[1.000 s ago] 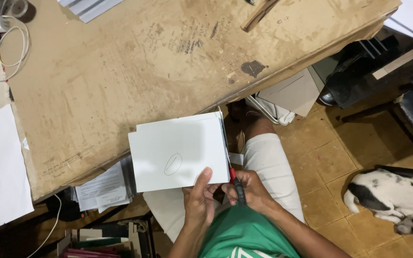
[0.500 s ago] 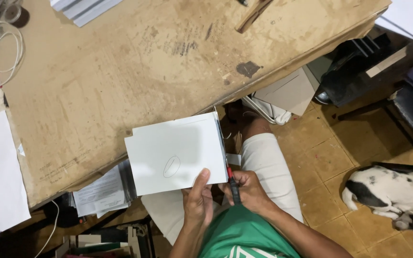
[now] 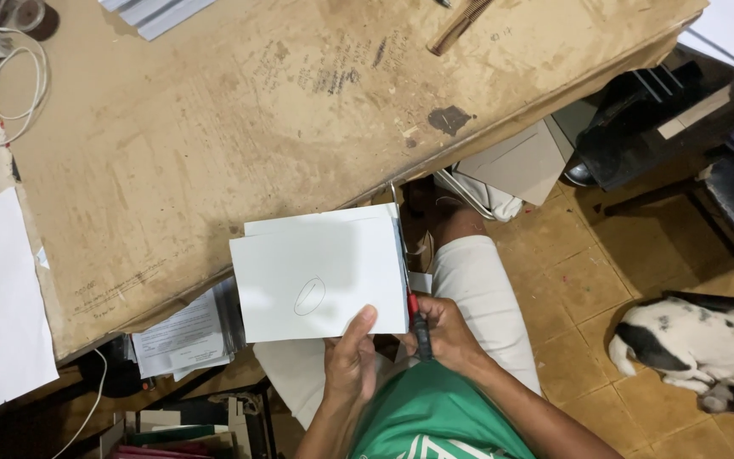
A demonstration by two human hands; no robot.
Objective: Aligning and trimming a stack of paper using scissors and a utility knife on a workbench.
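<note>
White rectangular card sheets (image 3: 320, 276), a small oval pencilled on the top one, sit over our lap just off the near edge of the worn brown counter (image 3: 214, 144). Head view: our left hand (image 3: 352, 361) pinches the sheets' lower right corner, thumb on top, fingers closed beneath. Sheets extend up and left from that grip, long axis roughly across the view. Our right hand (image 3: 448, 336) is closed around red-and-black-handled scissors (image 3: 414, 293), the blades running up along the sheets' right edge. Right hand nearer that edge. A black-and-white dog (image 3: 690, 348) lies on the tiled floor (image 3: 588, 289).
</note>
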